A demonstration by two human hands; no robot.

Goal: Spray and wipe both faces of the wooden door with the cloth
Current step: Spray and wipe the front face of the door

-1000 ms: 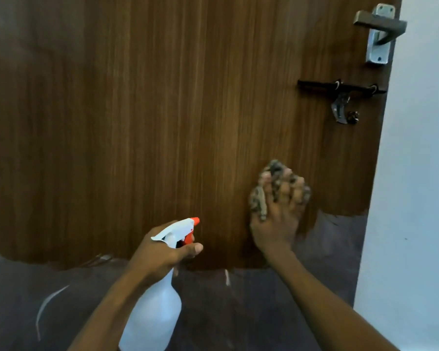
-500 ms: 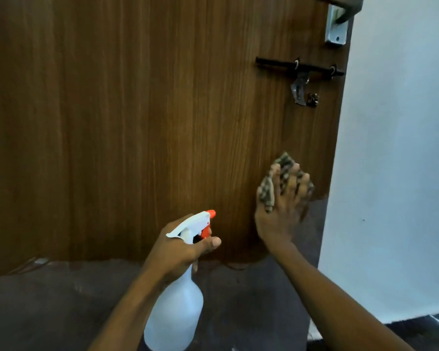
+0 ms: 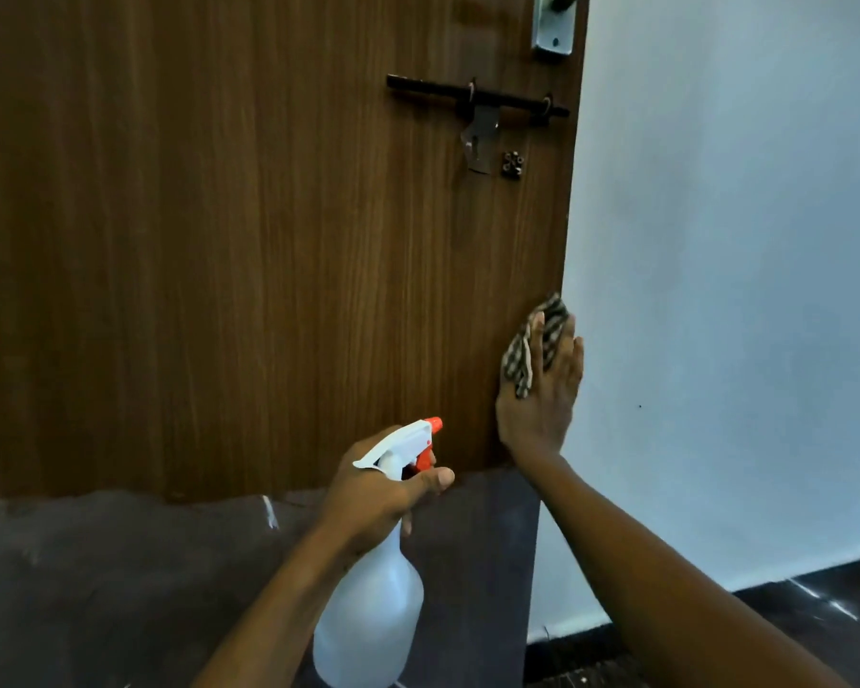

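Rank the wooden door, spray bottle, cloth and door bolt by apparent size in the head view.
Wooden door
Spray bottle, enlarged by nearness to the camera
Door bolt and cloth, too alike to rank: bolt longer but thin, cloth partly under the right hand

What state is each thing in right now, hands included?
Door, looks open, free edge clear of any frame.
Bolt, tip not past the door's edge.
Cloth, bunched, pressed on the door near its edge.
Bottle, upright, nozzle towards the door.
Left hand, grips the bottle's neck.
Right hand, fingers straight, presses the cloth.
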